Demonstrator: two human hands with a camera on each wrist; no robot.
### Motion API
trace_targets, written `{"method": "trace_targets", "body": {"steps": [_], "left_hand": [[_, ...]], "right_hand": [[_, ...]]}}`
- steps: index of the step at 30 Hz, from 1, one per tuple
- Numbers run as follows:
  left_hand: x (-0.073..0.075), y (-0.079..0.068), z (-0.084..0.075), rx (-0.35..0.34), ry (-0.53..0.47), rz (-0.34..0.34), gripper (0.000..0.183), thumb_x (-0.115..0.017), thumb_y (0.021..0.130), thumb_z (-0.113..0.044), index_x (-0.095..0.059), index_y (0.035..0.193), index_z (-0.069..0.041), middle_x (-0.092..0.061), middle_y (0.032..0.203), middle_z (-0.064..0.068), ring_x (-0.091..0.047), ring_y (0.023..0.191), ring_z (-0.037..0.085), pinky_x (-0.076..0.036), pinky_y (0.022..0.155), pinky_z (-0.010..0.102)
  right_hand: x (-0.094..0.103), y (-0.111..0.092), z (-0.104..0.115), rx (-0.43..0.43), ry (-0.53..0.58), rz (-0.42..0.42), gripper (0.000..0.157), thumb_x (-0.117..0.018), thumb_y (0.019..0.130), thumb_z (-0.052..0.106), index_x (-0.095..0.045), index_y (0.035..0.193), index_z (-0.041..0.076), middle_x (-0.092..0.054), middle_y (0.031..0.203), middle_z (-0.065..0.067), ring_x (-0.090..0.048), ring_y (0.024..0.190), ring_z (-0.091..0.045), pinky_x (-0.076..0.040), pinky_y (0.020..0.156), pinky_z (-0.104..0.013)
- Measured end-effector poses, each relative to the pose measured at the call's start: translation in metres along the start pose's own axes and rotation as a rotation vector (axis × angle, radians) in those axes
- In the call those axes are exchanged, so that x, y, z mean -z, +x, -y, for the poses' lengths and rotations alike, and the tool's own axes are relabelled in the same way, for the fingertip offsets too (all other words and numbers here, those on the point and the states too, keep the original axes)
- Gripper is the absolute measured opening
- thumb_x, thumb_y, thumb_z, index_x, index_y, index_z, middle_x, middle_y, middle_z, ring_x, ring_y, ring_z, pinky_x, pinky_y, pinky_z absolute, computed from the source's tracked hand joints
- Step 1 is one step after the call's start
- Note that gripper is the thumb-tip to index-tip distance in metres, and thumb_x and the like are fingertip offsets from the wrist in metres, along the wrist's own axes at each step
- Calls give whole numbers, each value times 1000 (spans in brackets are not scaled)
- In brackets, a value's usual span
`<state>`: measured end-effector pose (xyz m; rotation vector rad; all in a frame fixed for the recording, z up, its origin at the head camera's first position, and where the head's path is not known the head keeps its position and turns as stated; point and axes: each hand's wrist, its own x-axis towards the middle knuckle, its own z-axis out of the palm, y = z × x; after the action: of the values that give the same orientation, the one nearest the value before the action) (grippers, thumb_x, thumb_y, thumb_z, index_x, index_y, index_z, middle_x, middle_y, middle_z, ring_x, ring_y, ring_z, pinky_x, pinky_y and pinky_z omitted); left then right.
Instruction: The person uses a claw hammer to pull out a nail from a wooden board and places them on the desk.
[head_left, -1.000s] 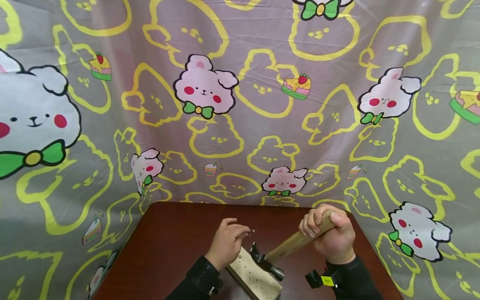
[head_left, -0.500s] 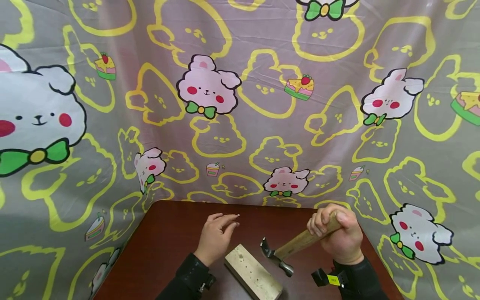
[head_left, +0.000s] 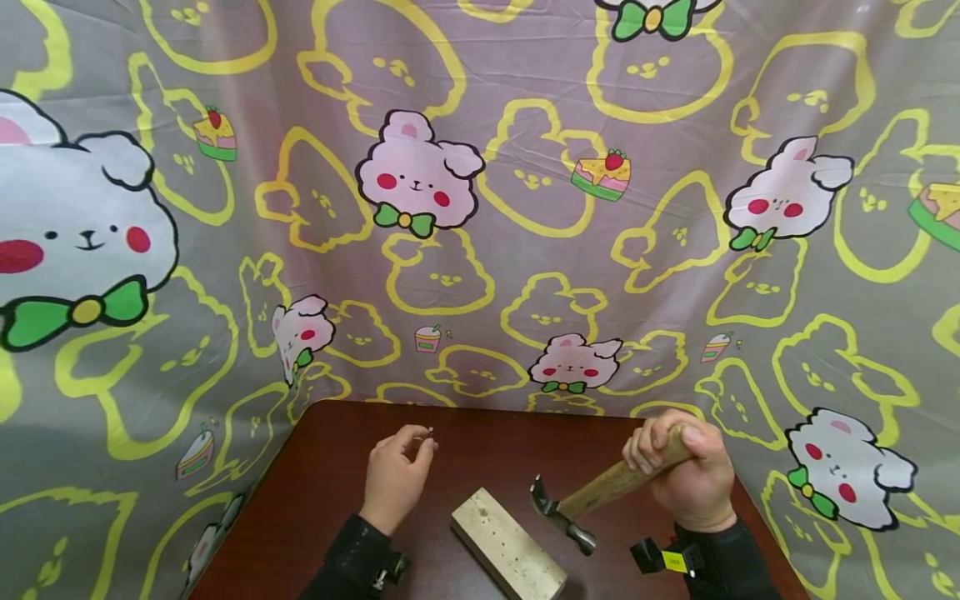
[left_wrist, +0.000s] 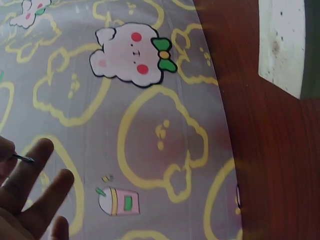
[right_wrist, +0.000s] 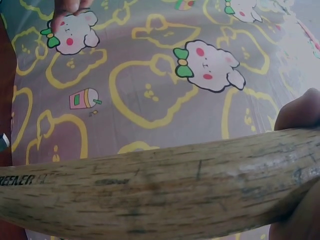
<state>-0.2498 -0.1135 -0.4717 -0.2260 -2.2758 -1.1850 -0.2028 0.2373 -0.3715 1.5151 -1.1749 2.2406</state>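
My left hand (head_left: 396, 475) is raised over the left half of the table and pinches a small metal nail (left_wrist: 23, 157) between thumb and finger; its other fingers stretch out in the left wrist view. At the right, my right hand (head_left: 686, 471) grips a claw hammer (head_left: 611, 487) near the end of its wooden handle. The hammer's dark metal head hangs low, just right of a pale wooden block (head_left: 506, 542). Small dark spots mark the block's top face. Dark lettering shows on the handle (right_wrist: 150, 187) in the right wrist view.
The block lies slantwise on a dark reddish-brown table (head_left: 315, 500) near the front. A grey cloth (head_left: 450, 250) printed with white rabbits and yellow outlines hangs behind the table and along both sides.
My left hand has moved left, away from the block, with the nail. My right hand and the hammer have shifted slightly right, off the block, whose top is uncovered now.
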Motion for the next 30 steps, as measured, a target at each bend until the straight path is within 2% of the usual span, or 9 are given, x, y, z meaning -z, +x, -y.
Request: {"method": "trace_targets", "body": {"steps": [2, 5, 7, 10, 12, 18, 22, 26, 30], "left_hand": [[4, -2, 5, 44, 19, 7, 3, -74, 93, -12, -77, 94, -12, -76, 76, -3, -59, 65, 8, -45, 62, 26], [9, -6, 14, 110, 53, 33, 5, -75, 93, -14, -78, 96, -12, -77, 86, 1, -51, 57, 5, -45, 61, 26], [12, -11, 20, 146, 81, 42, 5, -76, 92, -14, -79, 95, -12, -76, 95, 4, -59, 62, 10, -47, 64, 27], [17, -15, 30, 221, 134, 65, 7, -75, 92, -16, -80, 94, -11, -72, 110, 6, -69, 88, 24, -54, 76, 38], [23, -18, 37, 270, 169, 84, 8, -75, 92, -17, -80, 93, -11, -71, 107, 6, -69, 97, 29, -55, 78, 43], [41, -25, 58, 377, 245, 133, 10, -71, 90, -18, -79, 91, -12, -73, 83, 1, -62, 71, 16, -47, 62, 34], [51, -32, 71, 420, 294, 158, 12, -69, 88, -18, -78, 90, -11, -71, 82, 0, -62, 72, 16, -47, 63, 34], [64, -35, 82, 485, 314, 233, 16, -67, 89, -21, -78, 94, -11, -74, 86, 2, -63, 74, 19, -47, 64, 37], [79, -38, 96, 541, 354, 365, 19, -67, 90, -23, -79, 99, -10, -77, 92, 7, -67, 75, 24, -50, 74, 51]], "right_hand": [[1, -1, 0, -2, 3, -4, 46, -5, 94, -1, -50, 87, -6, -35, 67, -13, -34, 53, -27, -29, 50, -44], [2, -4, -1, 2, 28, -6, 44, -6, 94, -1, -48, 87, -6, -34, 67, -13, -33, 53, -27, -28, 51, -44], [3, -6, -1, 8, 35, -10, 43, -6, 94, -1, -47, 86, -7, -33, 66, -13, -33, 53, -27, -28, 51, -44], [4, -8, -1, 10, 35, -12, 41, -6, 95, -1, -45, 85, -6, -33, 66, -13, -33, 53, -27, -28, 51, -45], [5, -8, -1, 8, 27, -15, 42, -5, 95, -1, -45, 85, -6, -33, 67, -13, -33, 53, -27, -28, 51, -45], [7, -11, 2, -1, 13, -20, 43, -3, 93, -2, -45, 85, -7, -35, 67, -13, -33, 54, -28, -27, 51, -45], [8, -13, 3, -8, 22, -15, 44, -2, 94, -2, -45, 85, -7, -35, 68, -14, -34, 55, -28, -27, 52, -45], [10, -16, 2, -9, 27, -23, 44, -3, 94, -2, -46, 86, -7, -35, 68, -14, -34, 55, -28, -27, 52, -45], [11, -18, 2, -9, 28, -36, 46, -3, 95, -2, -48, 87, -8, -35, 68, -14, -33, 55, -28, -27, 52, -45]]}}
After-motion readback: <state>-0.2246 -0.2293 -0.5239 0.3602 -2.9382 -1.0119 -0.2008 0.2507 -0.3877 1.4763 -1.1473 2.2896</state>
